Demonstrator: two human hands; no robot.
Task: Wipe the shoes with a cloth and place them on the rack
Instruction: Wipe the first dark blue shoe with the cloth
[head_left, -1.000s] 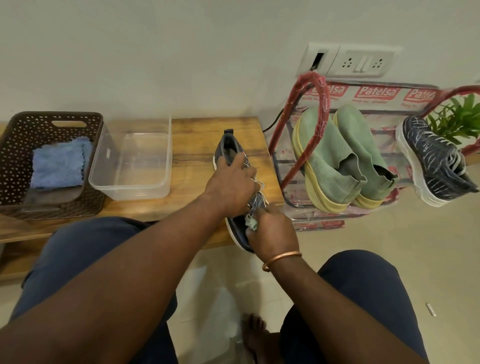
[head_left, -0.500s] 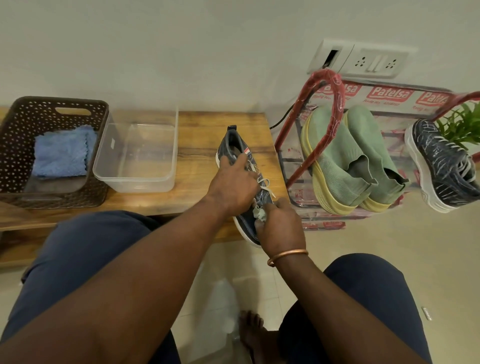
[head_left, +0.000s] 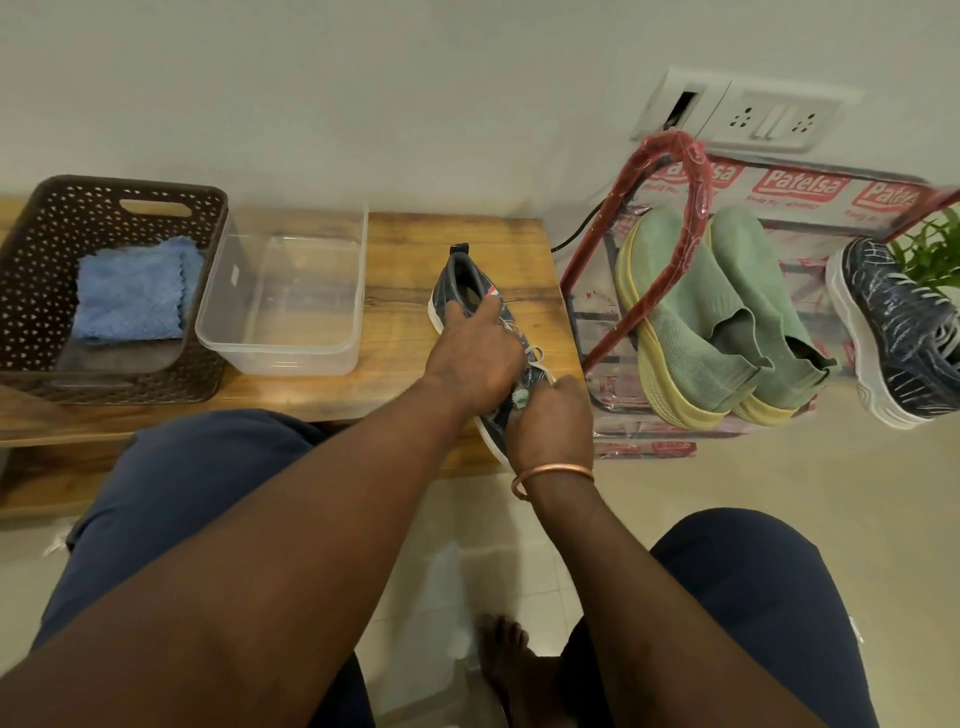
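Wooden bench along the wall; red rack just beside its right end. Rack holds a green pair and one dark sneaker. Brown basket at the bench's left with a blue towel inside, clear tub touching it. The other dark shoe lies on the bench's right end. My left hand grips its top; my right hand is curled at its toe end, pinching a small pale cloth.

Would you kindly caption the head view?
Left hand and right hand hold a dark sneaker on the wooden bench.
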